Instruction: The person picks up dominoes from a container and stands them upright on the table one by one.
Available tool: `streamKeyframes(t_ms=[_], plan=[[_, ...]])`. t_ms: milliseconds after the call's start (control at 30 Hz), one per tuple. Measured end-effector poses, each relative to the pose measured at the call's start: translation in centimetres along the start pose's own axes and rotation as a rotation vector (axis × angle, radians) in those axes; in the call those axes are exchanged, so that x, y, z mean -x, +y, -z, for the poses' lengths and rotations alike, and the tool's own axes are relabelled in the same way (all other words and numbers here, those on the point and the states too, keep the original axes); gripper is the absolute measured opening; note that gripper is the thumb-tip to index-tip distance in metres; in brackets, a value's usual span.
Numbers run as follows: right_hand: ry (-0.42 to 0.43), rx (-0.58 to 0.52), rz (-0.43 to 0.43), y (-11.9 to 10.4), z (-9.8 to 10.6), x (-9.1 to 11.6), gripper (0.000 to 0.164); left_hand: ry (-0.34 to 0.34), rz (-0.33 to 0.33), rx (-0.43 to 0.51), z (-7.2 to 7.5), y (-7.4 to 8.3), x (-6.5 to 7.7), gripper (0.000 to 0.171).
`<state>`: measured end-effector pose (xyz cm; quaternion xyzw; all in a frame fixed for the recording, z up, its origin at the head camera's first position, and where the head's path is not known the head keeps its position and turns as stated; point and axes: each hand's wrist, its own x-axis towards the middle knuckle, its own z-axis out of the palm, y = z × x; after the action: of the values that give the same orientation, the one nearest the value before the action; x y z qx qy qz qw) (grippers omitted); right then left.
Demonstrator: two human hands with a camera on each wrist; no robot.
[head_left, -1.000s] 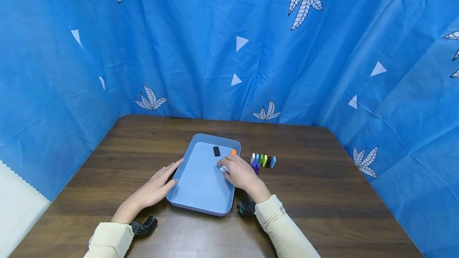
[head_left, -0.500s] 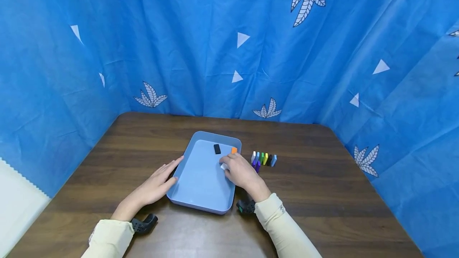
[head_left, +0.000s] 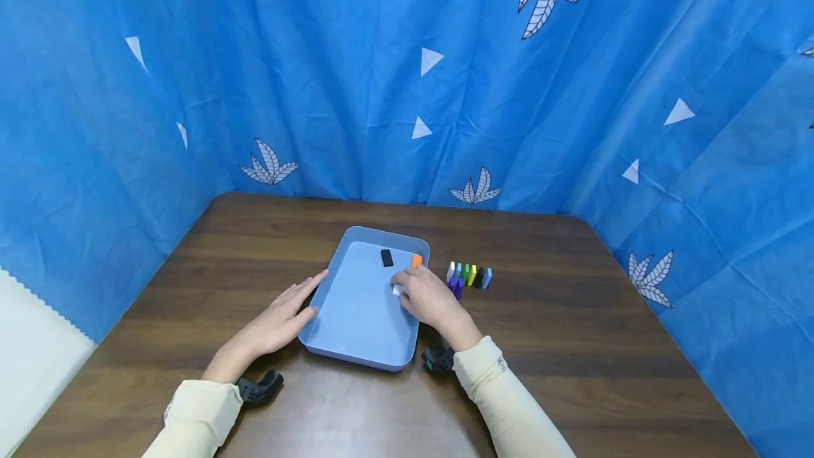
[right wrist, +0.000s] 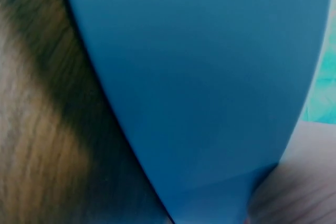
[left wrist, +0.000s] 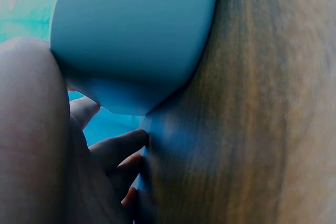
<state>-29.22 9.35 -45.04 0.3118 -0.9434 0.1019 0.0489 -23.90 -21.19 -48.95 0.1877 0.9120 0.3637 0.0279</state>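
My right hand (head_left: pixel 432 302) reaches over the right side of a blue-grey tray (head_left: pixel 356 320) and pinches a small white block (head_left: pixel 396 290) near the tray floor; the hand covers most of it. Farther back in the tray lie a black block (head_left: pixel 386 258) and an orange block (head_left: pixel 416 260), partly hidden by the hand. On the opposite side, my left hand (head_left: pixel 273 327) rests against the tray's left wall with straight fingers. The left wrist view shows that hand close along the tray's outer wall (left wrist: pixel 136 30). In the right wrist view the tray wall (right wrist: pixel 199 77) hides the fingertips.
Just right of the tray, several small blocks stand in a row on the wooden table (head_left: pixel 572 345), among them a yellow block (head_left: pixel 472 275). Purple blocks (head_left: pixel 458 289) stand in front of that row. A blue patterned curtain (head_left: pixel 337 90) hangs behind the table.
The head view has tilted down slightly. Inside the tray, my right hand has shifted a little to the right with the white block, uncovering more of the orange block. My left hand stays put.
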Motion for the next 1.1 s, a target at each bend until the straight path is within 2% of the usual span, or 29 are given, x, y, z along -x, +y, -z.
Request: streamKeyframes(t_ms=[300, 767, 1100], plan=[[-0.010, -0.004, 0.004, -0.21, 0.26, -0.06, 0.026, -0.005, -0.005, -0.008, 0.47, 0.34, 0.00, 0.063], [0.031, 0.048, 0.037, 0.05, 0.14, -0.05, 0.028, -0.003, -0.001, -0.002, 0.33, 0.61, -0.03, 0.063], [0.034, 0.009, 0.046, 0.30, 0.20, -0.04, 0.025, 0.006, -0.005, -0.010, 0.06, 0.51, 0.08, 0.062]])
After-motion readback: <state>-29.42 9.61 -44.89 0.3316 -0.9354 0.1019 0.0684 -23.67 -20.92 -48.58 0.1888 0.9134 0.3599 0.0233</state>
